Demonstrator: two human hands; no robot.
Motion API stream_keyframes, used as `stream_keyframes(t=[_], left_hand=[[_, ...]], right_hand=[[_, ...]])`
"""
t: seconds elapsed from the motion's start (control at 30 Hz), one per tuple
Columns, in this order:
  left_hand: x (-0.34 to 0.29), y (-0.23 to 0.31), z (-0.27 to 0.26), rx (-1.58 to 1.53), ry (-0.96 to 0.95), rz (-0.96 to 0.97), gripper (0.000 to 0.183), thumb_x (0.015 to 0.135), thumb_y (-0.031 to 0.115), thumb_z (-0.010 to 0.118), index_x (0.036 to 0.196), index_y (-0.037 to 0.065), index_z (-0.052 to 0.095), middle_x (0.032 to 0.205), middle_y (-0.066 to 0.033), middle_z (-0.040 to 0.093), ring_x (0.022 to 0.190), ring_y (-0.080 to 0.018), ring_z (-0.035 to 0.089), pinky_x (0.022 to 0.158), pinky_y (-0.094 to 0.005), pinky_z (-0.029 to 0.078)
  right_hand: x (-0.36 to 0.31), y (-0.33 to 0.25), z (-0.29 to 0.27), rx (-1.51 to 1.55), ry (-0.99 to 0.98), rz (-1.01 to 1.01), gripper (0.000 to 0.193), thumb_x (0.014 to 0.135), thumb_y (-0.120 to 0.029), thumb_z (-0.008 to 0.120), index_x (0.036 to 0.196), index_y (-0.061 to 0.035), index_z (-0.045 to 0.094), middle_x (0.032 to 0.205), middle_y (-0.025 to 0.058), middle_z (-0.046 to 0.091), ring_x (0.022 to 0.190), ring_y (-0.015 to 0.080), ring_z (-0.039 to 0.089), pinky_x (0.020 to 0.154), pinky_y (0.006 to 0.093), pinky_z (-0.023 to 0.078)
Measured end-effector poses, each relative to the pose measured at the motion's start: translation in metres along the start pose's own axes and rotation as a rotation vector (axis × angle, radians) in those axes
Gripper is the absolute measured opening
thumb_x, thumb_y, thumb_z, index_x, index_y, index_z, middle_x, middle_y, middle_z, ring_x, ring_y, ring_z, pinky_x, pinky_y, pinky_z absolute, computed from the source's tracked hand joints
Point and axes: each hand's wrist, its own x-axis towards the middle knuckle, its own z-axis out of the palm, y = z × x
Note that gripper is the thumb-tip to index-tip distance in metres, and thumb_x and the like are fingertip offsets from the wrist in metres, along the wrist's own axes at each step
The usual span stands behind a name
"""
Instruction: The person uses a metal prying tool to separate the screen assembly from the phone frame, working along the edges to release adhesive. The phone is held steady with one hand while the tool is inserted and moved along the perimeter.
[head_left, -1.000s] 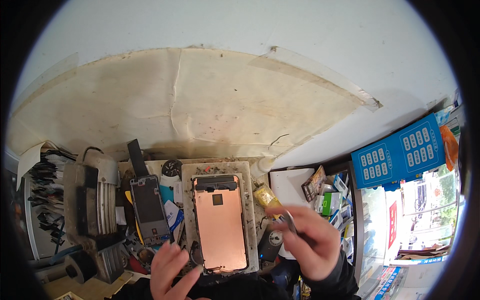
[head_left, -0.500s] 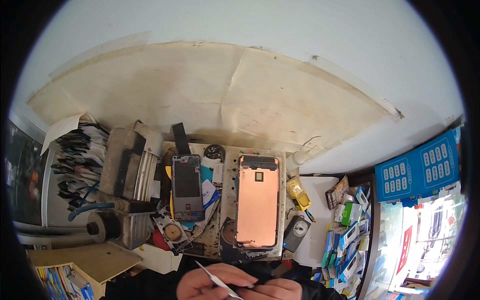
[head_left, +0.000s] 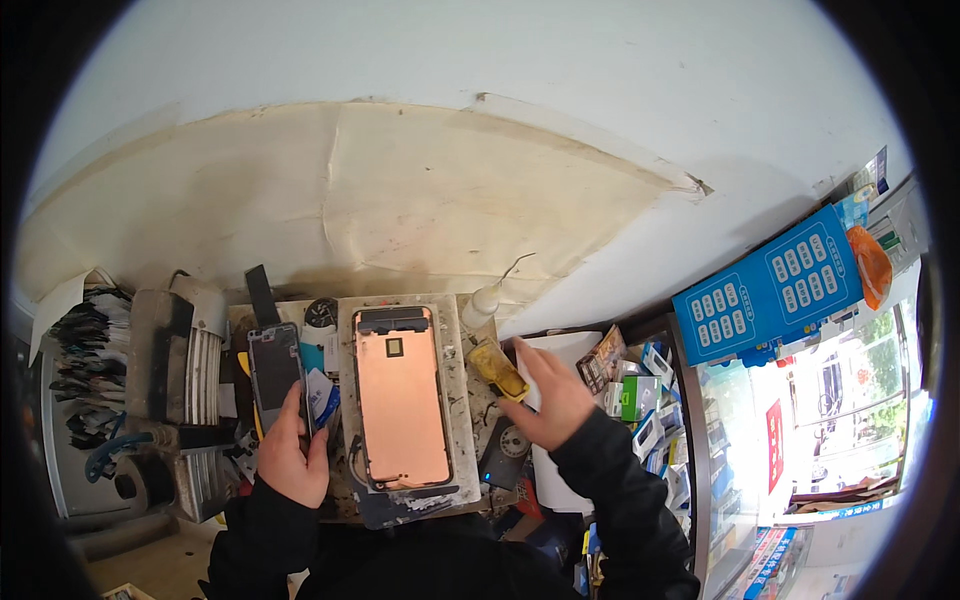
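Note:
My left hand (head_left: 293,462) is closed on the lower right edge of a dark grey phone frame (head_left: 272,368), its fingers hiding that corner. To the right, a phone screen panel (head_left: 402,420) with a copper-coloured back lies upright on a worn, stained board (head_left: 458,400). My right hand (head_left: 552,400) reaches over a small yellow plastic piece (head_left: 497,370). Its thumb and index finger are spread on either side of the piece's near end, the thumb close to or touching it.
A white bottle with a thin bent spout (head_left: 482,305) stands behind the yellow piece. A dusty machine (head_left: 160,345) is at the left. Near my right wrist lie a dark device with a dial (head_left: 505,450) and a heap of small boxes (head_left: 640,398). A blue printed sign (head_left: 770,290) hangs right.
My hands were together at the lower edge with a slim white pointed tool; now they are apart, and that tool is out of sight. The view has swung right.

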Motion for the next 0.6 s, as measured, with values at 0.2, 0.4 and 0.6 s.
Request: stream_keyframes(t=[0.2,0.4,0.6], left_hand=[[0.004,0.013,0.000,0.017,0.001,0.044,0.069,0.088,-0.005,0.070,0.153,0.000,0.046,0.098,-0.0159,0.065,0.066,-0.0218,0.065,0.059,-0.0335,0.051],[-0.009,0.037,-0.031,-0.071,0.029,0.157,0.040,0.089,-0.002,0.073,0.128,-0.004,0.067,0.103,-0.0203,0.067,0.070,-0.0269,0.065,0.055,-0.0351,0.049],[-0.010,0.055,-0.043,-0.045,0.201,0.382,0.013,0.082,-0.001,0.079,0.094,-0.001,0.077,0.068,-0.0106,0.062,0.053,-0.0203,0.056,0.049,-0.0309,0.040]], right_hand=[[0.021,0.006,0.027,-0.053,-0.162,0.147,0.078,0.082,-0.020,0.079,0.149,-0.0005,0.045,0.119,0.0255,0.063,0.110,0.0447,0.063,0.094,0.0458,0.053],[0.005,0.006,-0.013,-0.051,-0.135,0.088,0.070,0.080,-0.017,0.081,0.142,-0.0010,0.051,0.110,0.0208,0.064,0.100,0.0435,0.065,0.085,0.0470,0.054],[-0.042,0.016,-0.086,0.288,-0.234,0.069,0.066,0.080,0.001,0.081,0.139,0.0017,0.053,0.120,0.0126,0.062,0.110,0.0246,0.066,0.093,0.0346,0.053]])
